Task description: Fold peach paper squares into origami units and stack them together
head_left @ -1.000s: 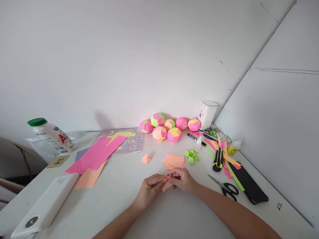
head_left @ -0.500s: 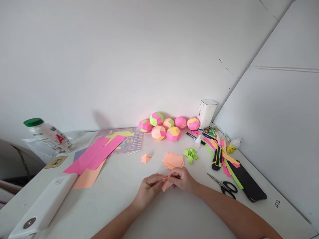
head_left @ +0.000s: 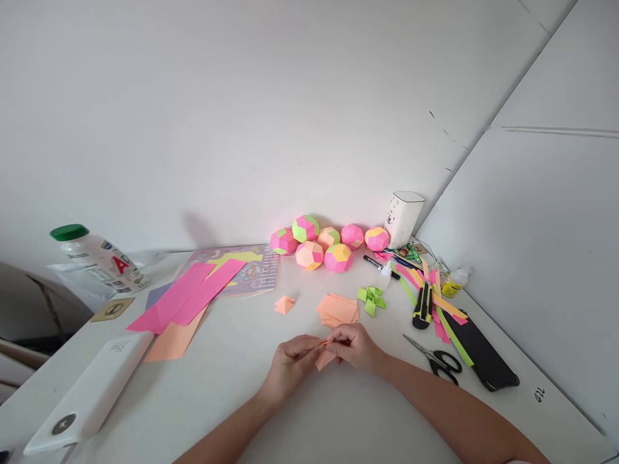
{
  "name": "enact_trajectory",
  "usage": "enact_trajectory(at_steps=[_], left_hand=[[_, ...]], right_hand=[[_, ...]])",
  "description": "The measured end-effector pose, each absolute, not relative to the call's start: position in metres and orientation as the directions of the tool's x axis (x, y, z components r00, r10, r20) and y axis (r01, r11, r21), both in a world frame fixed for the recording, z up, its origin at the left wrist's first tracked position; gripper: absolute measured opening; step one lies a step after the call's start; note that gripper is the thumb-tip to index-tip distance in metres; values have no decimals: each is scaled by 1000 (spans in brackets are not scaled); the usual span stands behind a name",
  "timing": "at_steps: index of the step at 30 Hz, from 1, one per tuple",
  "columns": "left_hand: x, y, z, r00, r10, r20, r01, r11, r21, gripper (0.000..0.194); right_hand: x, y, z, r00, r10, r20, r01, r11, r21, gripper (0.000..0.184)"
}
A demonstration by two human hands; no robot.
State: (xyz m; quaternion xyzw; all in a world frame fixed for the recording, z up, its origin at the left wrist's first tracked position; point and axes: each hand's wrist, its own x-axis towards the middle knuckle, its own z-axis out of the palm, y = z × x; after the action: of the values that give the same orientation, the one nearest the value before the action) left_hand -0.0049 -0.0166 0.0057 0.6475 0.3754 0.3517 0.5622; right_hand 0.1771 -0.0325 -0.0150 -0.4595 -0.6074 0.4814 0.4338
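Note:
Between my two hands is a small piece of peach paper, pinched along its upper edge. My left hand grips its left end, fingers closed. From the other side, my right hand pinches it with thumb and fingers, and the fingertips hide part of the fold. Just beyond the hands lies a stack of peach paper pieces. A folded peach paper unit sits to its left, and a green folded paper unit to its right.
Several faceted paper balls stand by the wall. At right are scissors, a utility knife, paper strips and a black phone. At left are pink paper sheets, a white power bank and a bottle.
The view has shifted slightly, so the objects sit a little to the right. Both hands keep their pinch on the peach paper with hardly any movement.

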Motion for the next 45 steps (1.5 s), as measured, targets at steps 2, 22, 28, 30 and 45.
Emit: enact_trajectory(at_steps=[2, 22, 28, 30, 45], left_hand=[[-5, -16, 4, 472, 881, 36, 81, -84, 993, 18], [-5, -17, 5, 457, 889, 31, 199, -137, 970, 20], [-6, -16, 4, 478, 877, 44, 191, -153, 970, 21], [-6, -16, 4, 484, 874, 42, 182, -148, 972, 20], [-4, -16, 4, 522, 847, 98, 196, -231, 953, 21]], right_hand=[[177, -33, -14, -205, 976, 76, 136, 105, -985, 22], [179, -30, -22, -237, 967, 89, 145, 126, -981, 22], [179, -31, -22, -246, 965, 93, 139, 131, -982, 22], [179, -32, -19, -254, 962, 104, 153, 146, -977, 22], [175, -36, -8, -343, 929, 139, 320, 254, -913, 25]])
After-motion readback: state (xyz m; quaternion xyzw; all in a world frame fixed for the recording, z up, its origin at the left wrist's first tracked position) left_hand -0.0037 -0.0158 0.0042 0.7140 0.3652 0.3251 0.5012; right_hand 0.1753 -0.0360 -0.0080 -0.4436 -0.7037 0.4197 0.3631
